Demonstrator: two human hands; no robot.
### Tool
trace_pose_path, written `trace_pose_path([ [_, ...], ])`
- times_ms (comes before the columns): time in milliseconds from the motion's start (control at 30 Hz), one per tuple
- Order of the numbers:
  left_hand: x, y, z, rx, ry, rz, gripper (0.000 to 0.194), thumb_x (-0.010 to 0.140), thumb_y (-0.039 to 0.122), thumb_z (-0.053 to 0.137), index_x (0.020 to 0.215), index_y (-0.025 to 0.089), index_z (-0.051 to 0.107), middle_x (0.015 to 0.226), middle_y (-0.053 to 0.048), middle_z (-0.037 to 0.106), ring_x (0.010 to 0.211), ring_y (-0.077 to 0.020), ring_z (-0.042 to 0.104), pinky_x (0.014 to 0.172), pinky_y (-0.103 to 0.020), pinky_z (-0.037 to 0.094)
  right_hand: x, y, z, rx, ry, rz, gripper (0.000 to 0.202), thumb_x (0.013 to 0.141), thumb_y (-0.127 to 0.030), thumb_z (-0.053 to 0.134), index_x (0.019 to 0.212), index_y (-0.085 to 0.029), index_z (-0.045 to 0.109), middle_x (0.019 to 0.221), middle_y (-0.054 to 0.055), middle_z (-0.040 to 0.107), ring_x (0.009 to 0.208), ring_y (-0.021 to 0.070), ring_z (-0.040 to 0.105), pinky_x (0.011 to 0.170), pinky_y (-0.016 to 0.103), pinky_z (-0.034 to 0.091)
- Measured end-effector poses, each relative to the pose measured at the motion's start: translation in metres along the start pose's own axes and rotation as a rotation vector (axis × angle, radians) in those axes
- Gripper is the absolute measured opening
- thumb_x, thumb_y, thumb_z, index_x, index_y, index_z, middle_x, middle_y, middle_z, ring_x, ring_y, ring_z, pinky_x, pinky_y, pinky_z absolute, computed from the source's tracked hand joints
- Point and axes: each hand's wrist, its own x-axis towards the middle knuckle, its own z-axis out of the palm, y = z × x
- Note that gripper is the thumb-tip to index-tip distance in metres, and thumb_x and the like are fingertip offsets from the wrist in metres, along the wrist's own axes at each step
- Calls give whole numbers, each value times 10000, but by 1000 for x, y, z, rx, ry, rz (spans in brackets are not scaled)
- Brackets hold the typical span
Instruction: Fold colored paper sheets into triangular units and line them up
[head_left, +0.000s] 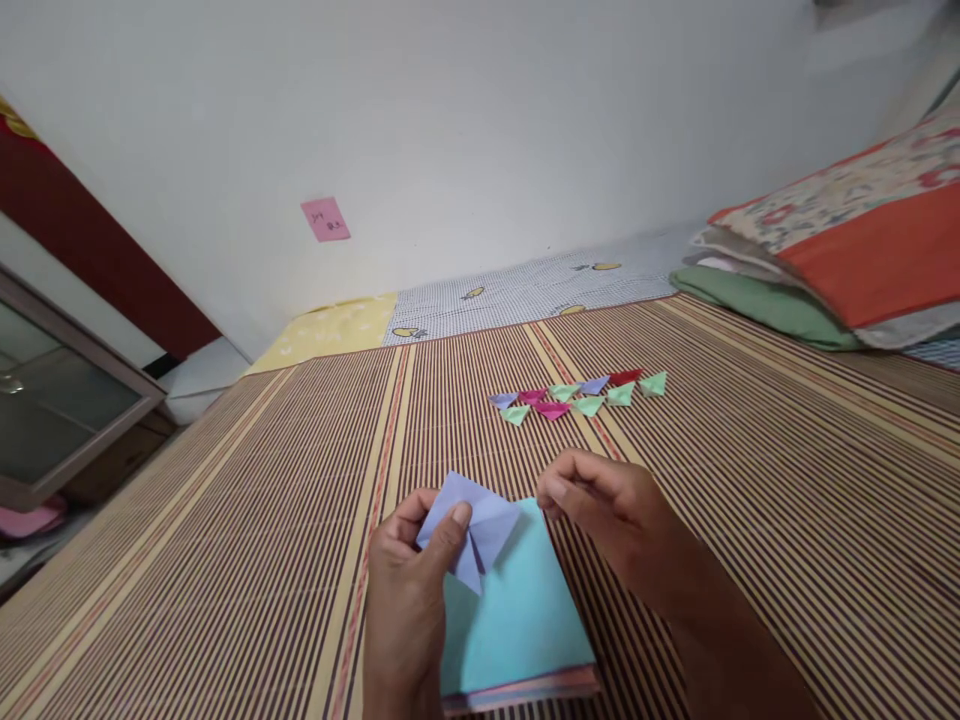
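Observation:
Between thumb and fingers, my left hand pinches a folded lavender origami paper, with creases and a slit toward its lower point. Below it lies a stack of coloured paper, its top sheet light blue. To the right, my right hand is closed, with thumb and fingertips together near the stack's upper right corner. Whether anything sits in that pinch cannot be made out. Farther off, several small folded paper pieces in green, magenta, lavender and red lie in two rows.
A striped mat covers the surface. Folded bedding is piled at the far right. A patterned cloth lines the wall side. On the wall is a pink note. A glass-panelled cabinet stands at the left.

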Motion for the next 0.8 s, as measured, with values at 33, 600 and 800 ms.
trace_pose_path([
  [33,-2,2,1,80,-41,-14,271,737,347,871,728,154,681,598,25,610,489,-95,512,454,-183,409,0,-1,0,9,-5,-6,195,978,-351,592,879,-197,658,735,-26,604,677,135,550,611,252,420],
  [600,3,-7,-1,46,-156,36,181,832,337,800,800,160,792,700,-19,685,674,-138,588,651,-224,470,3,-6,17,-152,214,-104,259,956,-310,598,724,-196,606,604,-45,530,546,121,477,515,248,353],
  [800,3,6,-6,93,-117,25,232,789,391,831,901,193,790,915,-63,761,816,-184,666,718,-252,516,3,-5,10,-84,176,-57,241,920,-296,627,703,-194,601,584,-57,501,522,109,441,492,237,334],
])
